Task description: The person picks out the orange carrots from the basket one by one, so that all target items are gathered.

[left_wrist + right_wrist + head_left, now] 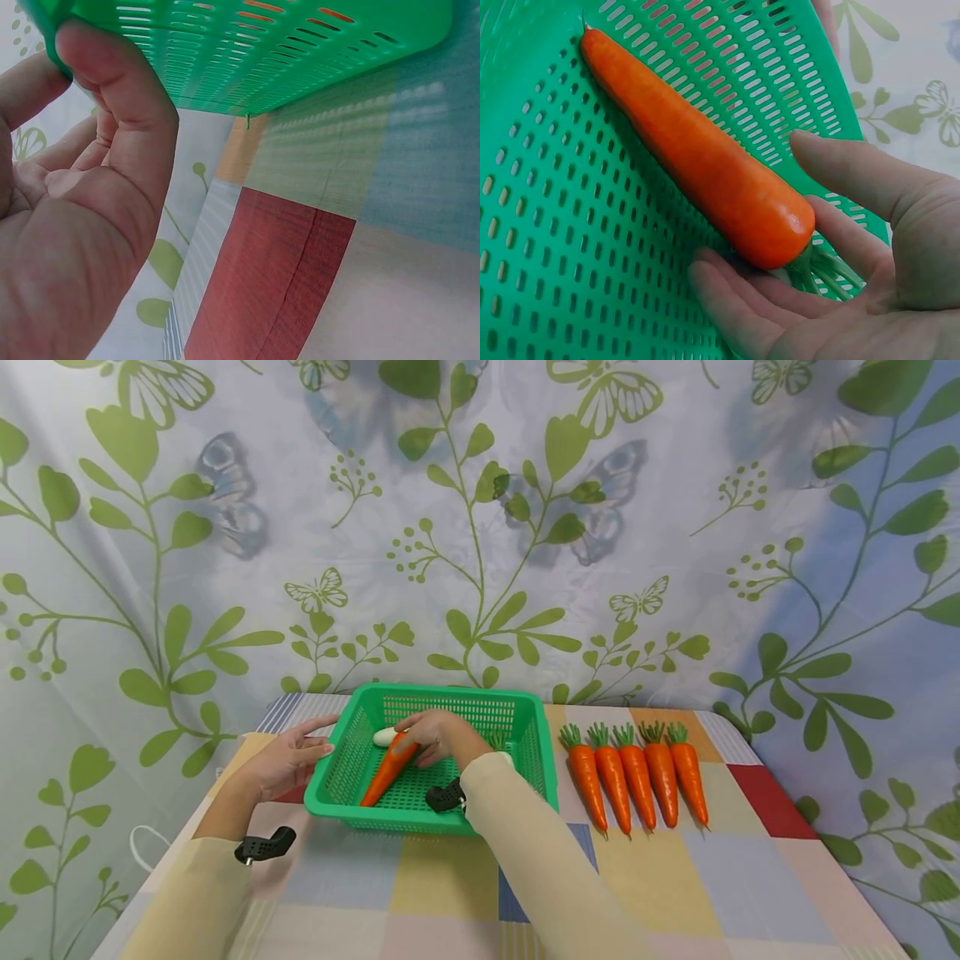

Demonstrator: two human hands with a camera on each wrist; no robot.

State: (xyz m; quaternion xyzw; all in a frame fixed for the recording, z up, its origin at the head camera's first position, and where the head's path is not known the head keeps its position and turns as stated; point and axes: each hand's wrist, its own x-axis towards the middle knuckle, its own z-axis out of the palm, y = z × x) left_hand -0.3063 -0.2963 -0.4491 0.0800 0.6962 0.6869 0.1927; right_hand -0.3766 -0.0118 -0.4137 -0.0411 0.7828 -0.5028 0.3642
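A green plastic basket [480, 693] stands on the table, with a carrot [390, 770] lying slanted inside it, its thin tip toward the near left corner. My right hand [438, 735] reaches into the basket at the carrot's thick end. In the right wrist view, loosely bent fingers [727, 292] lie beside and under that end, around the green stems [821, 270], while the thumb is held apart from it. At the basket's left rim, my left hand [288, 760] pinches the edge between thumb [94, 56] and fingers.
Several carrots [633, 777] with green tops lie in a row right of the basket. Inside it, a white rounded thing [384, 737] and some green leaves [498, 740] show near the right hand. A patchwork tablecloth [337, 868] covers the table; a leaf-patterned curtain [480, 527] hangs behind.
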